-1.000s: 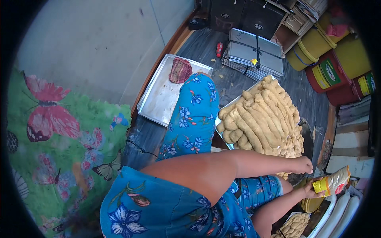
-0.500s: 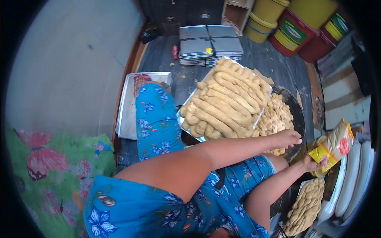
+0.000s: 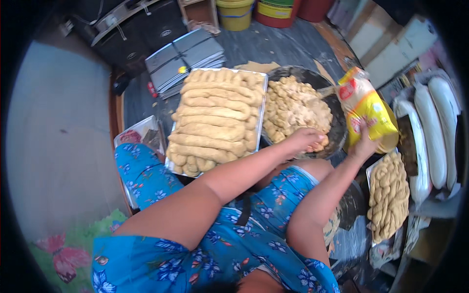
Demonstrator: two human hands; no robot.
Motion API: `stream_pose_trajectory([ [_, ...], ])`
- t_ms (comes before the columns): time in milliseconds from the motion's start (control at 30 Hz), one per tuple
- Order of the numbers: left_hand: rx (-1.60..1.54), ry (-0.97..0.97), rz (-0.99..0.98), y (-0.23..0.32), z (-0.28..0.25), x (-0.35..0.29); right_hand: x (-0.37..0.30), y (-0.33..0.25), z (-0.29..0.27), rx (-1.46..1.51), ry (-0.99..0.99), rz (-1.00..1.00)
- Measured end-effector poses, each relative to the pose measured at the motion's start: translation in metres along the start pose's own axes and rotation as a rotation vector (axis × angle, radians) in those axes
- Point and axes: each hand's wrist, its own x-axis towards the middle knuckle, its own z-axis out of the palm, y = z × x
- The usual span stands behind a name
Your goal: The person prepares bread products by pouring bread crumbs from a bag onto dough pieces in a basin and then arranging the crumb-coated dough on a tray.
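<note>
My right hand (image 3: 364, 145) grips the lower part of a yellow plastic bag (image 3: 375, 115) that is partly clear and shows something pale inside. The bag is tilted beside the right rim of a wide black basin (image 3: 337, 105). A heap of small dough pieces (image 3: 298, 107), dusted whitish in places, fills much of the basin. Over the heap's near edge, my left hand (image 3: 309, 140) has its fingers curled in; what they hold, if anything, cannot be made out. Left of the basin lies a metal tray (image 3: 263, 110) piled with long twisted dough ropes (image 3: 215, 117).
On the right, a smaller tray of braided dough (image 3: 388, 195) lies beside long white plastic-wrapped rolls (image 3: 430, 132). A yellow tub (image 3: 390, 139) stands behind the bag. Tied flat grey sheets (image 3: 185, 56) are stacked at the back, near a yellow bucket (image 3: 234, 13) and red buckets (image 3: 276, 12).
The view has swung right, so everything sits further left. My left hand has come down to the dough pieces in the basin. The bag in my right hand has been raised and turned toward the basin.
</note>
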Motion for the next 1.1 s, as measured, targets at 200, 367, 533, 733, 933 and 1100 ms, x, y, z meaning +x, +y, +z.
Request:
stream_pose_trajectory([
  [200,0.048,0.071,-0.048,0.008,-0.010,-0.005,0.020,0.024,0.038,0.126,0.056,0.012],
  [367,0.106,0.120,-0.054,0.023,-0.020,-0.008,0.029,0.040,0.066,0.216,0.046,0.051],
  [533,0.125,0.154,-0.061,0.025,-0.024,-0.002,0.031,0.066,0.083,0.163,-0.042,0.064],
  [733,0.089,0.167,-0.068,0.026,-0.036,0.001,0.034,0.046,0.062,-0.055,-0.255,0.079],
  [933,1.150,0.533,0.609,0.078,-0.046,0.018,0.028,0.007,0.013,-0.380,-0.586,0.050],
  [1100,1.514,0.086,0.638,0.099,-0.037,0.065,0.009,-0.005,-0.008,-0.529,-0.650,-0.033],
])
